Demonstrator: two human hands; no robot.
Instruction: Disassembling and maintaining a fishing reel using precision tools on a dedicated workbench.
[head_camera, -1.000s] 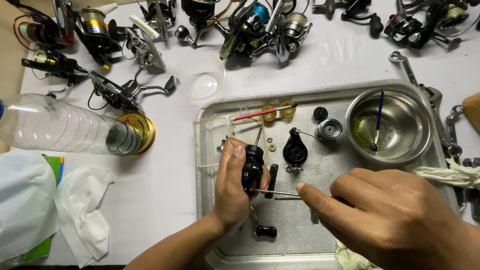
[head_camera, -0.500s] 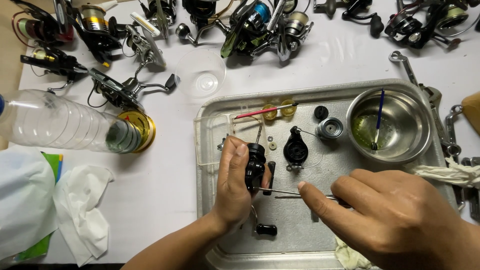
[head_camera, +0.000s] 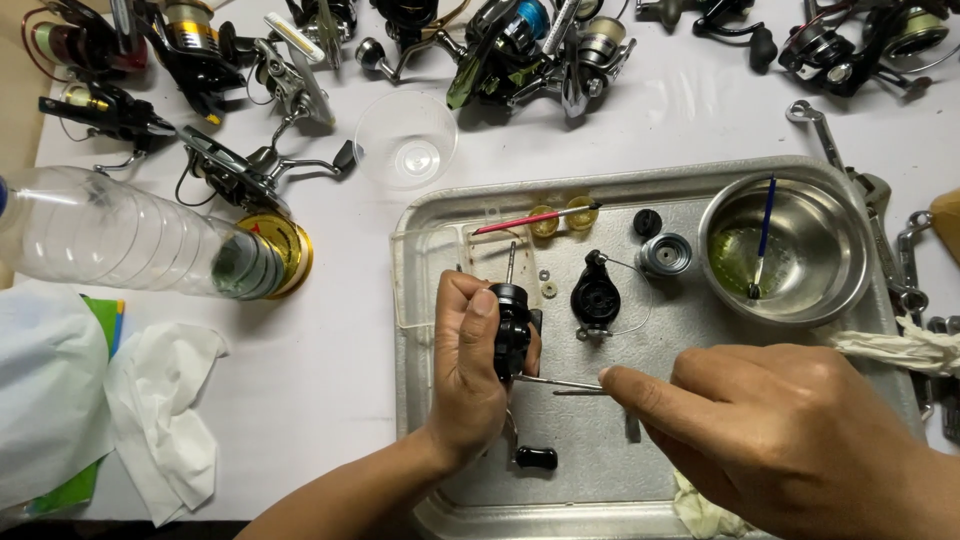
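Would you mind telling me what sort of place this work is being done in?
Probably a fishing-reel repair bench. Spinning reels line the white table, loose reel parts lie on a metal tray, and the left hand holds a black reel body.

Black reel body (head_camera: 512, 330), silver tray (head_camera: 620, 190), blue-handled brush (head_camera: 765, 215).

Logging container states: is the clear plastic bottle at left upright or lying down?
Lying down: the clear plastic bottle rests on its side on the white table.
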